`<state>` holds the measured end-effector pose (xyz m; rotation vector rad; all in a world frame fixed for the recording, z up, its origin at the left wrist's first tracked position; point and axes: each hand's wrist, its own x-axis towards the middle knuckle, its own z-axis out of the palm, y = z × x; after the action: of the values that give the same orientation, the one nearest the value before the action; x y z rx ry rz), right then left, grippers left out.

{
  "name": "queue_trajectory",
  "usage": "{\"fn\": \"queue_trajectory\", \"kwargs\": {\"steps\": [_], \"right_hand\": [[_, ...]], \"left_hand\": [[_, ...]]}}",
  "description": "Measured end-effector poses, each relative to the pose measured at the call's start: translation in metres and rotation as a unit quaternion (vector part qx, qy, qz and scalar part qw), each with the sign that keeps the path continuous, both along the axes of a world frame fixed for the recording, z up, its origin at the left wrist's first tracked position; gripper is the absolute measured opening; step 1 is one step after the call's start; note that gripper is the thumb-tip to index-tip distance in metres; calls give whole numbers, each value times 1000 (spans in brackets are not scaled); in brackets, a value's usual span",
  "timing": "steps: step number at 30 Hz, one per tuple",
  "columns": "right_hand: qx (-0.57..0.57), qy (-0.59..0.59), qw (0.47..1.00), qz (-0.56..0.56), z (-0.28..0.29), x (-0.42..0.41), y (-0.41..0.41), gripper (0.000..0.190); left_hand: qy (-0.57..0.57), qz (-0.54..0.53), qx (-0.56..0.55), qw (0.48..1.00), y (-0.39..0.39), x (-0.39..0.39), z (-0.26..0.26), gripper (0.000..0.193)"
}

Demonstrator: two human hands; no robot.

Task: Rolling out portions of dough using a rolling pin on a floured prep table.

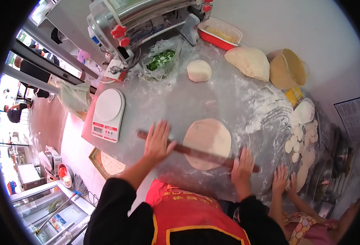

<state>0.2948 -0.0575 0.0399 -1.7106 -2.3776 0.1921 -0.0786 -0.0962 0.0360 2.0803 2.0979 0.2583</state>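
Note:
A dark wooden rolling pin [199,153] lies slantwise across the near half of a flat round of dough [209,134] on the floured grey table [155,104]. My left hand [159,142] rests flat on the pin's left part, fingers straight and thumb out to the side. Near the other end, my right hand [242,168] lies flat over the pin, its fingers extended rather than wrapped round it. Beyond the round sits a smooth ball of dough [199,70]. A larger dough mass [248,62] stands at the back right.
A white kitchen scale [108,114] stands left. Behind are a dough-rolling machine [149,21], a bag of chopped greens [161,59], a red tub [219,33] and a beige container [288,69]. At right, another person's hands [285,180] are near several small dough pieces [296,139].

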Motion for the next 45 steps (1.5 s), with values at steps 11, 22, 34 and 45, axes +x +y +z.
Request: {"fn": "queue_trajectory", "kwargs": {"steps": [11, 22, 34, 45], "right_hand": [[59, -39, 997, -42, -3, -11, 113, 62], [-7, 54, 995, 81, 0, 11, -22, 61], [-30, 151, 975, 160, -12, -80, 130, 37], [41, 133, 978, -157, -2, 61, 84, 60]], "left_hand": [[28, 10, 69, 997, 111, -1, 6, 72], [-41, -87, 26, 995, -38, -7, 11, 52], [-91, -94, 26, 991, -81, 21, 37, 32], [-114, -150, -18, 982, -77, 35, 33, 34]]}}
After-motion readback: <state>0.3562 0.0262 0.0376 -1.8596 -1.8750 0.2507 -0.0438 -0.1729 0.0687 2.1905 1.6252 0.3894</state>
